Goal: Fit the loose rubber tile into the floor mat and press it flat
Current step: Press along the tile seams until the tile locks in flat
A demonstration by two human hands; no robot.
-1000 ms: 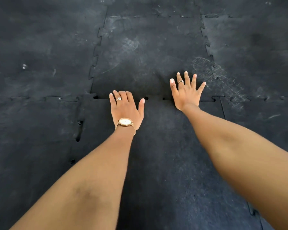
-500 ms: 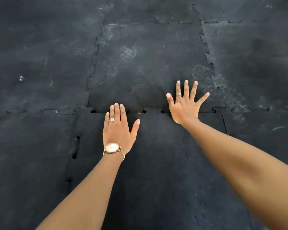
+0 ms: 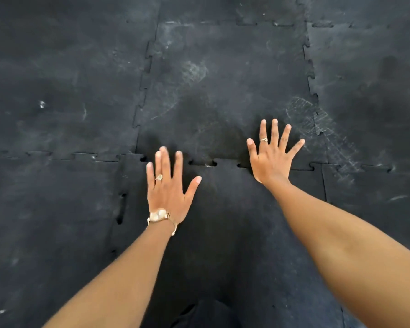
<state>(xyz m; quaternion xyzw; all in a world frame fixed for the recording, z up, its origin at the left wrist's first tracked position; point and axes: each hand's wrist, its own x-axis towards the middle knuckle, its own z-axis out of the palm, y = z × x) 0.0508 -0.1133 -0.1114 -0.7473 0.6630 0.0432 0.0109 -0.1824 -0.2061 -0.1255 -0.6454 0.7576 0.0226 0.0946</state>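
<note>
The loose black rubber tile [image 3: 225,221] lies in front of me, its toothed edges meeting the surrounding floor mat [image 3: 223,91]. My left hand [image 3: 167,188], with a watch and a ring, is spread palm down near the tile's far left corner; it looks blurred and slightly lifted. My right hand [image 3: 271,153], fingers fanned, lies flat across the far seam [image 3: 213,163], partly on the neighbouring tile. Small gaps show along that seam between my hands and along the left seam [image 3: 121,209]. Neither hand holds anything.
Black interlocking tiles cover the floor all around, scuffed with pale dust and shoe prints [image 3: 317,119]. A dark trouser leg [image 3: 204,313] shows at the bottom edge between my forearms.
My left hand has slid back from the far seam toward me and its fingers have straightened and spread. My right hand has spread wider on the seam. The camera has tilted down slightly.
</note>
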